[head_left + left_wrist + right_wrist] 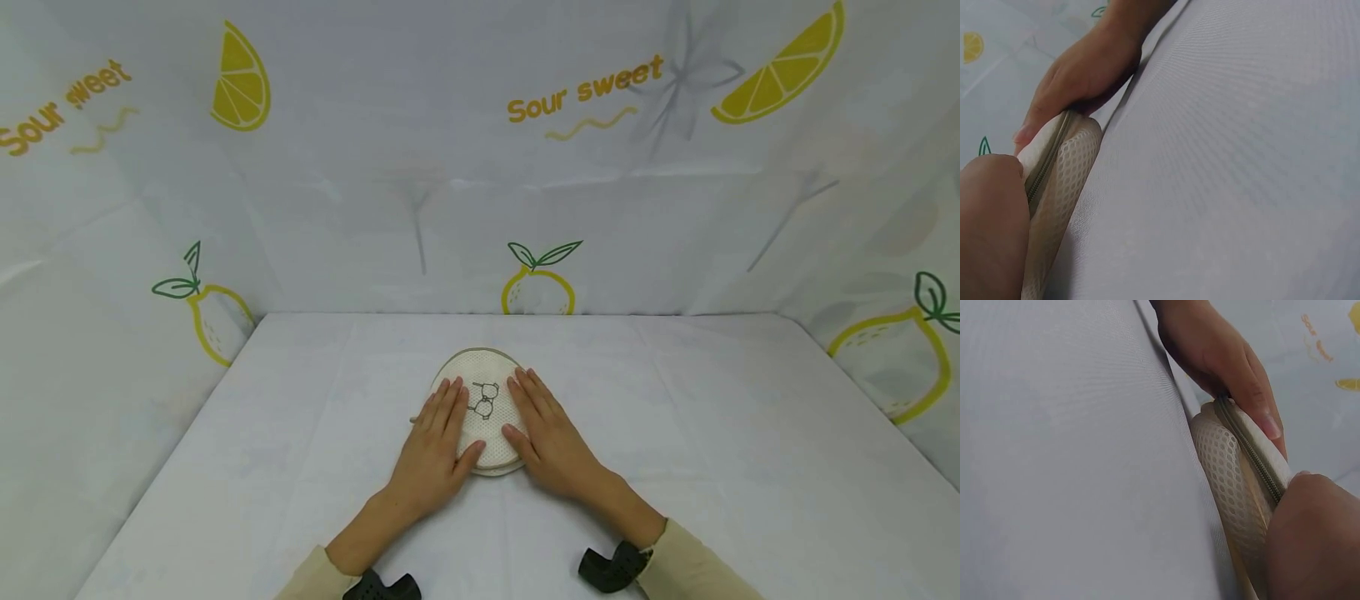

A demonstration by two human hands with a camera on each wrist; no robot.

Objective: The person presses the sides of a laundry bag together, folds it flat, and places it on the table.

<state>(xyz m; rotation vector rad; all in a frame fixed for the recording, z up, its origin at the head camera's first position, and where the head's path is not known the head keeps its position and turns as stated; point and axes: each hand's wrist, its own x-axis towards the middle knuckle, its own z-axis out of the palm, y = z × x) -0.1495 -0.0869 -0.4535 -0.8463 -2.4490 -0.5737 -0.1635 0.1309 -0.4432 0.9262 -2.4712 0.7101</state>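
A round, cream mesh zippered pouch (489, 433) with a dark line drawing on its top lies on the table. My left hand (431, 458) rests on its left side, fingers straight and pointing away. On its right side lies my right hand (558, 446), also with straight fingers, thumb toward the middle. Both wrist views show the pouch from the side, with honeycomb mesh (1075, 165) below and a zipper (1250, 447) running around the edge. What is inside the pouch is hidden.
A white cloth covers the table (712, 433). Behind and beside it hang white curtains (337, 167) printed with lemons and lettering. Black wrist straps (613, 568) sit by the beige sleeves (693, 562).
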